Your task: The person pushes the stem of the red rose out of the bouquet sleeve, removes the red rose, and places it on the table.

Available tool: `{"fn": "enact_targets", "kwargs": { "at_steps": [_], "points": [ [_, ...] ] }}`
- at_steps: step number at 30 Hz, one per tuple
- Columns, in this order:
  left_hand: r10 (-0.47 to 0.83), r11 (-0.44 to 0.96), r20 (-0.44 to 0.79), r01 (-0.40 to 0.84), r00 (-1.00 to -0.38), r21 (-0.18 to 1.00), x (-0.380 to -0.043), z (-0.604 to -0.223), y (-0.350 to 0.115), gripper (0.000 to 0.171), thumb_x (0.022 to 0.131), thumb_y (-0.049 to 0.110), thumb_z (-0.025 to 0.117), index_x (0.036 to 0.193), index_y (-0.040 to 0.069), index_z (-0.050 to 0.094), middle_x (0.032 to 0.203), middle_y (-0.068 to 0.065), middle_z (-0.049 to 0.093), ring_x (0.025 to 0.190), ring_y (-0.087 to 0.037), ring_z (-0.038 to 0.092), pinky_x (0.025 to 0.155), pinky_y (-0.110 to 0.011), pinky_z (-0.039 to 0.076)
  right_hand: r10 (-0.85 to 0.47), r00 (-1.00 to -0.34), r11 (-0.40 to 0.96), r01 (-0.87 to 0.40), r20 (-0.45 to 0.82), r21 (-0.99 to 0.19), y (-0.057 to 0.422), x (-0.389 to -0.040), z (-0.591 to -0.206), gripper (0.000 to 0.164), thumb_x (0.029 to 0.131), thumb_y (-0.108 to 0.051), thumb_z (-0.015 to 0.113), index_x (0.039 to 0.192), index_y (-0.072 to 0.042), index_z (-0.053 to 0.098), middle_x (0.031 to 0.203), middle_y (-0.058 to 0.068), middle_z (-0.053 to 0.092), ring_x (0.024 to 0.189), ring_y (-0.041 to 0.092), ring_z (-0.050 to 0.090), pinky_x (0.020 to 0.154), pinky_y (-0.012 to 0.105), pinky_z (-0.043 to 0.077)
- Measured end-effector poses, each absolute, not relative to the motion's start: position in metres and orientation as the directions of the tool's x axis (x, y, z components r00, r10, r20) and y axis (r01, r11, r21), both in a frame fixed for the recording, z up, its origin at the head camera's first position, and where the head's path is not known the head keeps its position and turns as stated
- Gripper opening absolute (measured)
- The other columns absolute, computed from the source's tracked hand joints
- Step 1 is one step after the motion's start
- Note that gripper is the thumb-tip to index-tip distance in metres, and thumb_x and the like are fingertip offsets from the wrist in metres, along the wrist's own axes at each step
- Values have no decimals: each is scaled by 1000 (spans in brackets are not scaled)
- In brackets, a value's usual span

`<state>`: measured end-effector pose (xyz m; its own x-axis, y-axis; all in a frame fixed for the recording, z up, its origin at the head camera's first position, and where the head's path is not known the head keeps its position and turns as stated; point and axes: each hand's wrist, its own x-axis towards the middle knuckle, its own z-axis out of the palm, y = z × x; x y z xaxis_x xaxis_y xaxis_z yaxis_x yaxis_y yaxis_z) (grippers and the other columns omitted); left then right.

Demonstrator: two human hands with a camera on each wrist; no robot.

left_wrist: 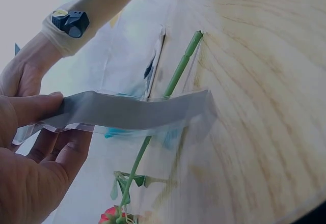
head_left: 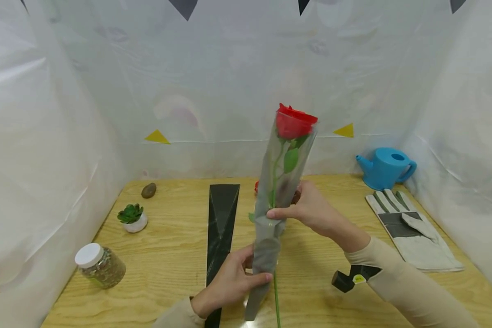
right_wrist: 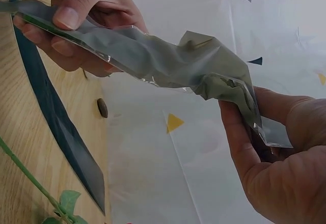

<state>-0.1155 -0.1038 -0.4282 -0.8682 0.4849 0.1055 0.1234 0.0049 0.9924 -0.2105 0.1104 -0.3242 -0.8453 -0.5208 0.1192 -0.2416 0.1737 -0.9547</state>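
A red rose (head_left: pixel 292 123) with green leaves stands inside a tapered grey and clear flower sleeve (head_left: pixel 266 241), held upright and slightly tilted above the table. My left hand (head_left: pixel 233 275) pinches the sleeve's narrow lower part between thumb and fingers. Higher up, my right hand (head_left: pixel 311 209) grips the sleeve around its middle, thumb across the front. In the right wrist view the grey film (right_wrist: pixel 168 58) looks creased between both hands. Behind the sleeve a second rose lies on the table; its green stem (head_left: pixel 276 296) and, in the left wrist view, its red bloom (left_wrist: pixel 109 215) show.
A flat black sleeve (head_left: pixel 221 218) lies left of the hands. Farther left are a stone (head_left: pixel 149 190), a potted succulent (head_left: pixel 133 217) and a white-lidded jar (head_left: pixel 100 264). At right stand a blue watering can (head_left: pixel 383 167) and work gloves (head_left: pixel 414 232). Plastic sheeting (head_left: pixel 229 82) encloses the table.
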Motion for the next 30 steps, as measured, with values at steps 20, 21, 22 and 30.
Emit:
{"fn": "enact_targets", "kwargs": {
  "at_steps": [20,21,22,30],
  "points": [
    [473,-12,105,113,-875,994,-114,-424,-103,52,91,7,73,139,15,54,119,-8,67,98,-21,68,76,-33,56,-538,-831,206,-293,142,-934,109,-204,-336,64,76,-16,88,131,-8,56,117,7,67,102,25,66,86,42,53],
    [472,-13,106,113,-875,993,-115,-424,-103,52,91,7,73,139,15,54,119,-8,67,99,-22,68,76,-33,56,-540,-829,199,-293,145,-935,109,-204,-336,65,76,-16,88,131,-9,55,118,7,66,103,25,65,87,42,53],
    [469,-12,107,114,-877,993,-115,-424,-103,52,91,7,73,139,16,54,119,-7,67,98,-21,68,76,-33,56,-542,-828,190,-290,146,-938,109,-204,-336,66,76,-15,88,131,-9,55,118,7,66,103,26,65,87,42,52],
    [466,-21,115,118,-877,993,-116,-424,-105,53,91,7,73,140,15,53,120,-7,66,99,-21,68,77,-34,56,-548,-825,152,-262,139,-953,108,-204,-342,65,75,-13,89,131,-9,56,119,8,66,105,27,65,86,42,52]
  ]
}}
